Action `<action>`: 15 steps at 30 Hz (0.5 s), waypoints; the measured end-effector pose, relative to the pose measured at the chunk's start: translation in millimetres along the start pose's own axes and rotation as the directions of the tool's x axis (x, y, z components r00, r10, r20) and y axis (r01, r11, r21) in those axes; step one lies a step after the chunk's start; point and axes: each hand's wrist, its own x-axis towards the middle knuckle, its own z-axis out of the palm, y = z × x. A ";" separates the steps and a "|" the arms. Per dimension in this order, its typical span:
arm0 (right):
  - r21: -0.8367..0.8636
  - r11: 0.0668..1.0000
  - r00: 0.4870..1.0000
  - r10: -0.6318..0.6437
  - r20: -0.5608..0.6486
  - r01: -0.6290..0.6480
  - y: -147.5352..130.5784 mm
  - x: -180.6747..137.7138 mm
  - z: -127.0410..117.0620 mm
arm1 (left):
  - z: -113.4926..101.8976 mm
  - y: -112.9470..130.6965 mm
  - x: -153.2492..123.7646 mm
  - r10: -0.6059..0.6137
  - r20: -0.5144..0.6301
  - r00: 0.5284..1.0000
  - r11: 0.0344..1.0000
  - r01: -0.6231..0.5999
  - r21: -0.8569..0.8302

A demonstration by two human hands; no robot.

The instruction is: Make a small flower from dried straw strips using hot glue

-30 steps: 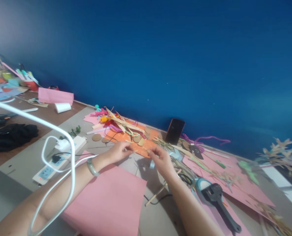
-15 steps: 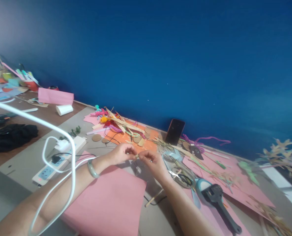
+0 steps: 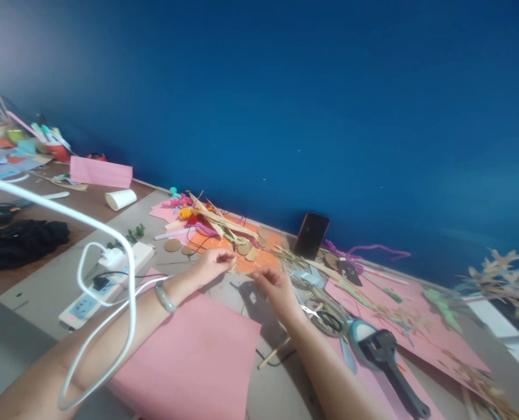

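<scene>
My left hand (image 3: pixel 214 265), with a pale green bangle (image 3: pixel 165 298) at its wrist, is pinched on a small pale yellowish scrap (image 3: pixel 233 263). Apart from it, to the right, my right hand (image 3: pixel 276 287) has thumb and forefinger pressed together; what they hold, if anything, is too small to name. Both hands hover over the grey table, beyond a pink paper sheet (image 3: pixel 198 356). Just past them lie an orange sheet (image 3: pixel 266 258) and several round brown discs (image 3: pixel 172 245). Scissors (image 3: pixel 327 318) rest beside my right wrist.
A white cable (image 3: pixel 130 291) loops over my left forearm near a power strip (image 3: pixel 82 309). A phone (image 3: pixel 312 234) leans on the blue wall. Right of my arm lie a black glue gun-like tool (image 3: pixel 390 367), tape roll (image 3: pixel 359 332) and dried stems (image 3: pixel 399 318). A paper cup (image 3: pixel 120 199) lies far left.
My hands, close together before, have drawn apart, the left slightly up and leftward, the right slightly rightward. The white cup at far left has rolled or shifted a little right.
</scene>
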 end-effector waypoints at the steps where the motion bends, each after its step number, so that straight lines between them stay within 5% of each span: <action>1: -0.010 1.000 1.000 0.013 0.010 -0.013 0.7 0.8 -0.4 | -0.5 1.3 -0.2 0.003 -0.013 1.000 1.000 -0.004 -0.020; 7: -0.079 0.995 0.992 -0.058 0.109 0.066 -2.9 -0.7 -2.9 | -0.2 9.3 -4.3 -0.047 0.058 0.997 0.979 0.058 -0.195; 15: 0.045 0.996 0.995 -0.080 0.059 0.078 -8.5 -3.5 -6.7 | 6.8 9.1 -5.3 -0.145 0.125 0.981 0.906 0.183 -0.383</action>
